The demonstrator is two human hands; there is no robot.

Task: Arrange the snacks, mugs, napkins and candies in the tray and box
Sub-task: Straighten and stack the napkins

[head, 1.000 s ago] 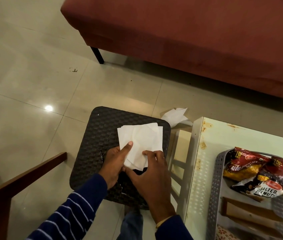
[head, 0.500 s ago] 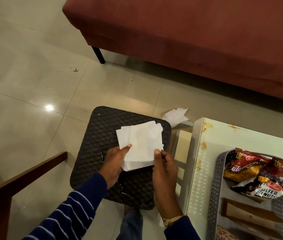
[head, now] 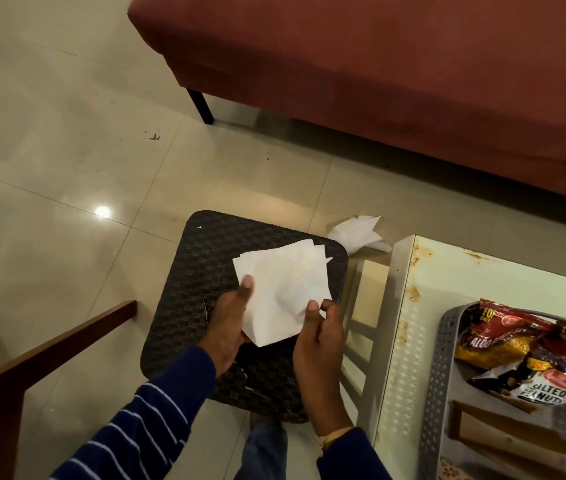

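Holding a loose stack of white paper napkins (head: 281,289) above the dark woven square stool (head: 202,271), I had my left hand (head: 227,323) gripping the stack's left edge, thumb pressed flat on top and fingers curled beneath. My right hand (head: 316,344) pinched the stack's lower right corner between thumb and bent fingers. The sheets were fanned unevenly, their upper corners splayed apart. Both my sleeves were navy; the left one (head: 146,424) carried thin white stripes.

Beyond the stool's far right corner, one crumpled white napkin (head: 356,233) lay on the glossy beige tiled floor (head: 49,168). Just right of the stool stood a white metal table (head: 482,282) with rust spots along its edge. On it sat a grey perforated metal tray (head: 442,368), holding a red and yellow snack packet (head: 496,337) and a black and white salted peanuts packet (head: 534,386) overlapping it. Flat brown wooden pieces (head: 492,431) lay nearer me in the tray.

Across the floor stood a dark red upholstered sofa (head: 378,81) on a black leg. A brown wooden chair arm (head: 42,351) crossed my lower left.
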